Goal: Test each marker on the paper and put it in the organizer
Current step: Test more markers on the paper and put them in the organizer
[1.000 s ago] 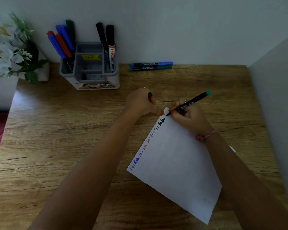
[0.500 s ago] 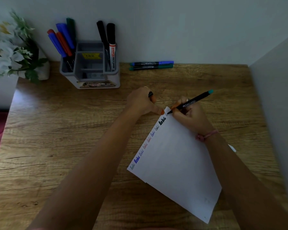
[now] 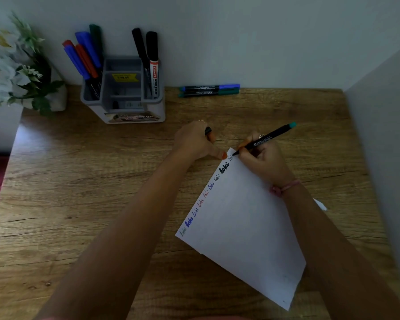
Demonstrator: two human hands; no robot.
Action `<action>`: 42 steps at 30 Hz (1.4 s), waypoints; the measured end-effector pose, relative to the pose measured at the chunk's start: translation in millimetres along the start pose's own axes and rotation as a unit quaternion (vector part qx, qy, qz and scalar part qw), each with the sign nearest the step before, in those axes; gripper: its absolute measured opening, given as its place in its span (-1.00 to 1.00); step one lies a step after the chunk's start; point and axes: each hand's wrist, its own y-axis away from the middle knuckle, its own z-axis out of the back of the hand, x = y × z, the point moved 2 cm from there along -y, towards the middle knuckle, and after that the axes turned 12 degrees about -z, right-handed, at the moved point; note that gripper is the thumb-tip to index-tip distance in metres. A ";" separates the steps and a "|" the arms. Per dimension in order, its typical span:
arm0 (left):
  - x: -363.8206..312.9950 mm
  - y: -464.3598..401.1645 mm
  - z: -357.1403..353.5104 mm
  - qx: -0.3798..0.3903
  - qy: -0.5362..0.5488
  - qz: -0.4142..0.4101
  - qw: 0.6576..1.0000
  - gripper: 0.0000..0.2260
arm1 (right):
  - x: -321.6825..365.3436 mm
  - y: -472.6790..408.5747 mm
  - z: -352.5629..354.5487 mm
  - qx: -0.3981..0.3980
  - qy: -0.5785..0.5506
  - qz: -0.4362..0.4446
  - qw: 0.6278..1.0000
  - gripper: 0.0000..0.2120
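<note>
A white paper [image 3: 247,222] lies slanted on the wooden desk, with a row of coloured written words along its upper left edge. My right hand [image 3: 262,162] grips a black marker with a teal end [image 3: 267,138]; its tip touches the paper's top corner. My left hand [image 3: 195,140] is closed around a small black cap [image 3: 207,130], thumb pressing beside the paper corner. The grey organizer [image 3: 125,98] stands at the back, holding several blue, red and green markers [image 3: 84,55] on its left and two black ones [image 3: 148,58] on its right.
A blue marker [image 3: 209,87] and a green marker [image 3: 208,93] lie side by side against the back wall. A white flower arrangement [image 3: 16,65] sits at the back left. A grey side wall [image 3: 383,146] bounds the desk on the right.
The marker tip has travelled a little further along the paper's top corner, leaving more fresh strokes after the bold black word. My left hand has stayed put.
</note>
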 end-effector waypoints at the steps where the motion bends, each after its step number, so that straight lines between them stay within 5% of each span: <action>1: 0.2 -0.1 -0.2 -0.004 0.001 0.000 1.000 -0.59 | -0.5 -0.3 0.2 0.001 0.003 0.003 1.000 -0.77; 21: -0.5 0.0 -0.3 -0.015 -0.017 0.004 1.000 -0.52 | -6.6 -4.3 2.1 -0.014 0.012 0.017 1.000 -0.98; 25: 0.1 3.5 -0.9 -0.023 -0.013 -0.017 1.000 -0.55 | -4.2 -3.3 4.5 -0.021 -0.032 -0.007 0.999 -0.79; 29: 6.8 19.1 -1.2 -0.035 0.089 -0.058 0.994 -0.50 | 0.6 -7.6 10.1 0.006 -0.094 -0.073 0.993 -0.80; 35: 16.8 40.2 0.6 -0.092 0.298 -0.007 0.950 -0.95 | 15.0 0.3 7.0 0.028 -0.145 -0.064 0.987 -0.86; 42: 20.4 88.7 0.5 -0.113 0.344 -0.146 0.921 -0.83 | 55.4 34.9 -18.2 0.073 -0.282 -0.042 0.956 -0.78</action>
